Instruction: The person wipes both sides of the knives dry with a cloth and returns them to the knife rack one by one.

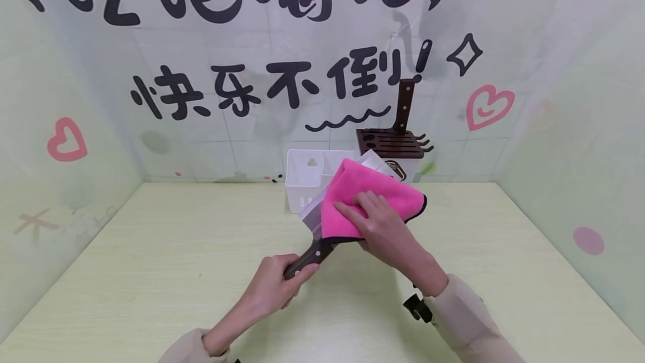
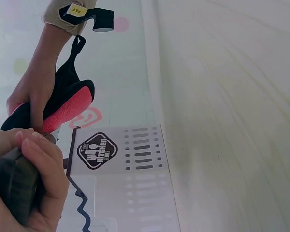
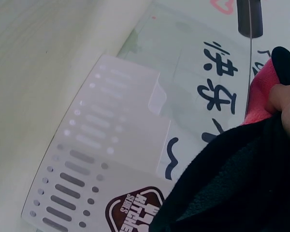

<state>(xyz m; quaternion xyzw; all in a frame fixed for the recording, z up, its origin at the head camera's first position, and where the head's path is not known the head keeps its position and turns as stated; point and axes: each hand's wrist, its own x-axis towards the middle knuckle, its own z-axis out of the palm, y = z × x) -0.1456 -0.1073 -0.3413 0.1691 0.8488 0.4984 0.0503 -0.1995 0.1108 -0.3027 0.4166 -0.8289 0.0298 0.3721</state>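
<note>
A broad-bladed kitchen knife, like a cleaver, is held up above the table in the head view, its blade (image 1: 312,217) slanting up and to the right. My left hand (image 1: 274,284) grips its dark riveted handle (image 1: 314,256). Over most of the blade lies a bright pink cloth (image 1: 398,195) with a black edge. My right hand (image 1: 385,231) holds this cloth against the blade, fingers bent over it. The left wrist view shows the cloth's dark other side (image 2: 63,82) folded under that hand. Cloth hides much of the blade.
Behind the knife, a white kitchen rack (image 1: 302,175) stands against the back wall. A brown slotted block (image 1: 388,143) with hooks tops its right end, and a dark-handled knife (image 1: 405,105) sticks up from it. Printed walls enclose the pale wooden table (image 1: 201,240).
</note>
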